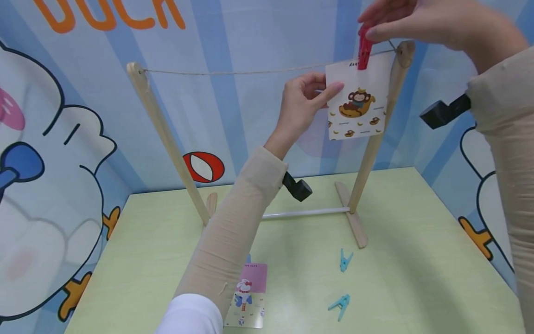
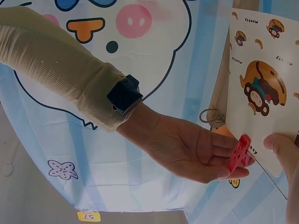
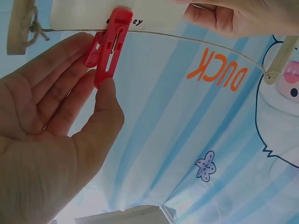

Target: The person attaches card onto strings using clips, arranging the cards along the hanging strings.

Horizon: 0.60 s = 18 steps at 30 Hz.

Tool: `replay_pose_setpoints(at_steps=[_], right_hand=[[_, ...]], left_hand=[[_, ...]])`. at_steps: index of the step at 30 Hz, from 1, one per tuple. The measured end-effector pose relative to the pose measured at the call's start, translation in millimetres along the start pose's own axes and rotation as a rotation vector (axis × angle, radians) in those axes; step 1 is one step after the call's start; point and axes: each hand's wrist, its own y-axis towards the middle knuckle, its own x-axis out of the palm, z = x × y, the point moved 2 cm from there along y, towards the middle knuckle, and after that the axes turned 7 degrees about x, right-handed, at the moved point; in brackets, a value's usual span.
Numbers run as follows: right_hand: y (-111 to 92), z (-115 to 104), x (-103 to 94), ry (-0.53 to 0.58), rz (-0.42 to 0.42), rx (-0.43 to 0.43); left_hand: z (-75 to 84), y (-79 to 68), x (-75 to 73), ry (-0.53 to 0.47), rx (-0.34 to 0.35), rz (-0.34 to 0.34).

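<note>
A white card with a monkey-and-banana print (image 1: pixel 344 125) hangs at the right end of a thin string (image 1: pixel 233 73). My left hand (image 1: pixel 299 99) pinches the card's left edge, thumb on its front. At the card's top edge, my right hand (image 1: pixel 446 23) pinches a red clothespin (image 1: pixel 364 48) by its handles, between thumb and fingers. In the right wrist view the red clothespin (image 3: pixel 112 49) stands over the string and the card's edge, its handle ends apart.
The string runs between two wooden posts (image 1: pixel 167 139) of a stand. On the table (image 1: pixel 404 232) lie two blue clothespins (image 1: pixel 344 260) and a pink-topped card (image 1: pixel 255 278), partly hidden by my left sleeve. A printed cloth backdrop rises behind.
</note>
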Motion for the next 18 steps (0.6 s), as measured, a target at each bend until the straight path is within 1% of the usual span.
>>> replay_pose_setpoints(at_steps=[5,9,12,18], right_hand=[[-3.4,-1.6,-0.9,0.045,0.007,0.024],[-4.7,-5.0,0.6,0.008,0.054,0.014],[-4.4,-7.2,2.5,-0.053,0.087,-0.008],[-4.5,-7.6,5.0,-0.077,0.104,-0.014]], left_hand=[[1.1,-0.5,-0.8,0.007,0.001,0.0],[1.6,-2.0,-2.2,0.016,0.002,0.004],[1.2,-2.9,-3.0,0.017,0.005,0.003],[-1.5,-3.6,-4.1,0.009,0.017,0.002]])
